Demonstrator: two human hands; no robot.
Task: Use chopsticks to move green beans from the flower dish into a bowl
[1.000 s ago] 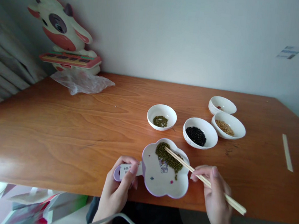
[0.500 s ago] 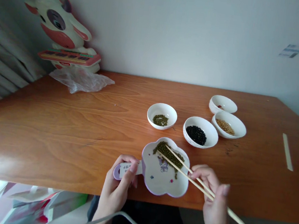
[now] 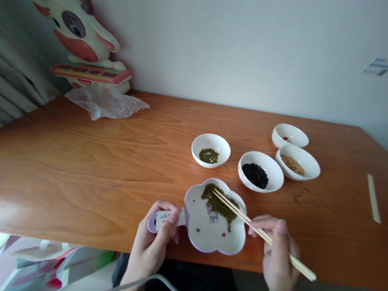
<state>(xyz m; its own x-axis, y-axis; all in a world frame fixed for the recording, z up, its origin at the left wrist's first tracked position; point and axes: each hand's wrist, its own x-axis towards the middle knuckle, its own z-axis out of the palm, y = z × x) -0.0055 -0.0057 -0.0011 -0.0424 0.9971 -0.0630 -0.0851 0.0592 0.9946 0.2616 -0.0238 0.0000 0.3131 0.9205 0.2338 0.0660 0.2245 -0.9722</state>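
While the left hand (image 3: pixel 156 234) pinches a lilac handle (image 3: pixel 152 223) bearing a white printed label (image 3: pixel 162 218), its thumb on top, the white, flower-shaped, lilac-rimmed dish (image 3: pixel 201 237) extends just right of that grip. Small, round green beans (image 3: pixel 222 208) lie heaped toward the dish's far side, apart from the left fingers. Two slender, pale wooden chopsticks (image 3: pixel 240 213) cross the right rim, nearly together, tips at the heap; beyond the rim, the right hand (image 3: pixel 281 258) grips them partway along, away from the beans.
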